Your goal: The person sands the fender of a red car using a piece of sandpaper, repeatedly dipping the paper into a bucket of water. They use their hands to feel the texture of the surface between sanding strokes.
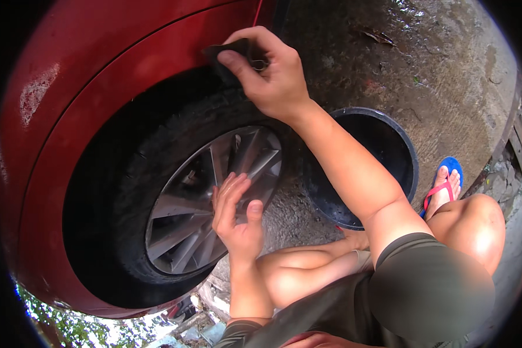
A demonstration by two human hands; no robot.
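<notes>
My right hand pinches a dark, thin, cloth-like piece between thumb and fingers. It is held at the edge of the red car fender, just above the wheel arch. Whether the piece touches the paint, I cannot tell. Lower down, my left hand is open with its fingers stretched out, in front of the grey spoked wheel rim. Nothing is in that hand; contact with the spokes is unclear. The black tyre surrounds the rim inside the dark wheel arch.
Under my right forearm stands a large black tub, partly hidden. The concrete ground looks wet toward the far side. My bent legs are close by, one foot in a blue flip-flop with a red strap. Rubble lies below the wheel.
</notes>
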